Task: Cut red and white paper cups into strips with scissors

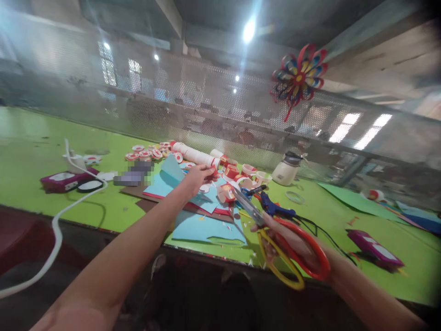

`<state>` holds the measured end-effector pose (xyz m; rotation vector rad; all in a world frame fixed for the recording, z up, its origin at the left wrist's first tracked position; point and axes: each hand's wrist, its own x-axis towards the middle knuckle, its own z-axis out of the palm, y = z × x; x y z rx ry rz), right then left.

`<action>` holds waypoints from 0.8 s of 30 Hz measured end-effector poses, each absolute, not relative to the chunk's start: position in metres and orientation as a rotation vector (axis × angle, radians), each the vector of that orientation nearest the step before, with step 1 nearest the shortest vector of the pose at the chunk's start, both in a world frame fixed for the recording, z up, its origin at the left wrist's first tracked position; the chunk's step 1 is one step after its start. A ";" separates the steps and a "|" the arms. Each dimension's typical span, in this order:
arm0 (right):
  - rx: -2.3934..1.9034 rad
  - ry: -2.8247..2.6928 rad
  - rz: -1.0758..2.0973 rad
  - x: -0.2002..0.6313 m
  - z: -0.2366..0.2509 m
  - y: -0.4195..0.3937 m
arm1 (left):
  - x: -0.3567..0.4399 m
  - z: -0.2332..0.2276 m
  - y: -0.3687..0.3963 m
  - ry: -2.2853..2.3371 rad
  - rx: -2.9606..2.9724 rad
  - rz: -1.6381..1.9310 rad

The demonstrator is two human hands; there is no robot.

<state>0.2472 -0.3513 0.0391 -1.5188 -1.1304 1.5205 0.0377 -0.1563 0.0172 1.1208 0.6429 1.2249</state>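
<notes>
My left hand [200, 178] reaches over the craft paper with its fingers pinched at a small red paper piece [215, 174]; the fingertips are partly blurred. In my right hand [275, 230] is a pair of scissors [253, 209] with one red and one yellow handle loop, its blades pointing up and left. Light blue paper sheets [206, 227] lie below both hands, some over red and brown sheets. Just past the scissor tips sits a white and red paper ring [225, 193]. A long white paper roll [195, 154] lies behind my left hand.
A blue glue gun [275, 205] with a black cord rests right of the scissors. Farther out are a cream jug [286, 169], purple boxes [375, 248] and red-white paper discs [144, 153]. A white cable [57, 230] hangs over the left edge. Metal mesh [220, 110] stands behind.
</notes>
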 end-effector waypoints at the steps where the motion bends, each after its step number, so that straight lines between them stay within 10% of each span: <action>1: -1.507 -1.141 1.495 0.246 0.040 -0.354 | 0.038 0.017 -0.156 0.629 1.117 1.214; 24: -1.253 -2.037 0.664 0.240 0.030 -0.290 | 0.036 0.067 -0.196 0.526 0.993 1.380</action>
